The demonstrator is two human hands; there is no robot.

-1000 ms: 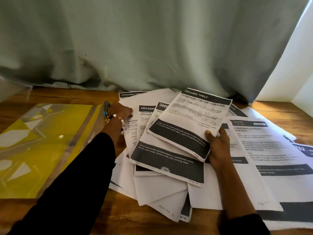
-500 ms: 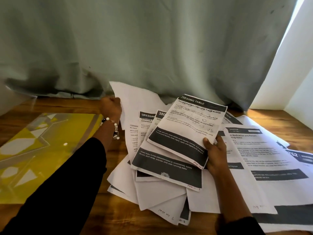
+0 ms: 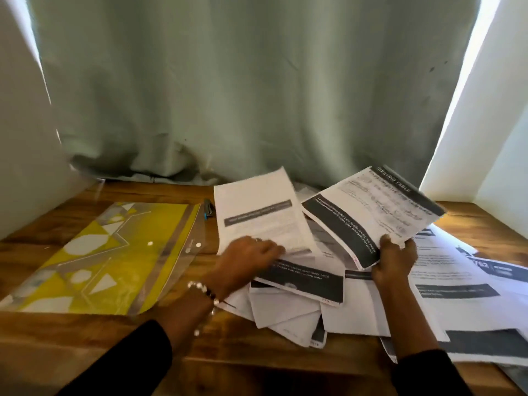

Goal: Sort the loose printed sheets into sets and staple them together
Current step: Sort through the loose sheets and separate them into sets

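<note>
- Wooden table fills the near edge, its grain running left to right, and both black sleeves come in over it.
- Just past the sleeves, a loose pile of printed sheets fans over the middle and right of the table, white pages with dark bands overlapping at odd angles.
- On the pile, the left hand, with a beaded bracelet at the wrist, lies palm down with fingers spread fairly flat, pressing the lower edge of a white sheet with a grey band.
- To the right, the right hand pinches the lower edge of a dark-banded sheet, thumb on top, holding it tilted up off the pile.
- A yellow plastic folder lies flat on the left of the table, apart from the pile.
- A small dark stapler sits between the folder's far corner and the grey-banded sheet.
- Farthest back, a grey-green curtain hangs to the table's rear edge, with pale walls on either side.
</note>
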